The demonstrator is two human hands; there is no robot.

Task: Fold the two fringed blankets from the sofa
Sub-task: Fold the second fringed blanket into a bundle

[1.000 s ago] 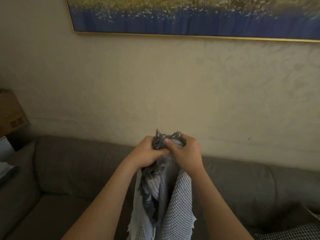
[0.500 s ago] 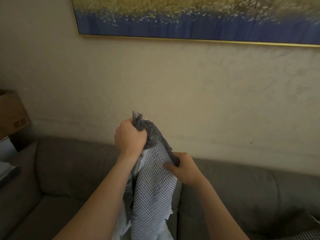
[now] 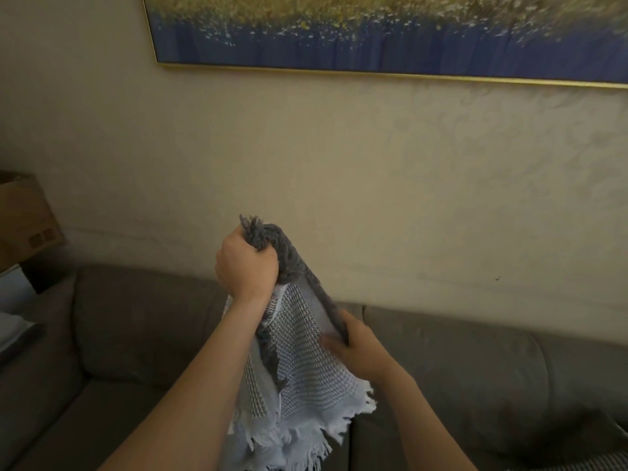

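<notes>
A grey and white waffle-weave blanket [image 3: 299, 362] with fringed edges hangs in the air in front of the grey sofa [image 3: 136, 334]. My left hand [image 3: 246, 266] grips its bunched top corner, where dark grey fringe sticks up. My right hand [image 3: 356, 348] is lower and to the right, pinching the dark grey fringed edge that runs down from the left hand. White fringe hangs at the blanket's lower edge. A patch of checked fabric [image 3: 591, 464] shows at the bottom right corner; I cannot tell what it is.
The sofa's back cushions run across the lower half of the view against a beige wall. A framed blue and gold painting [image 3: 373, 32] hangs above. A cardboard box [image 3: 23, 219] and pale items stand at the far left.
My hands have parted. The left one rose with the bunched corner while the right one slid down and right along the fringed edge, spreading the blanket.
</notes>
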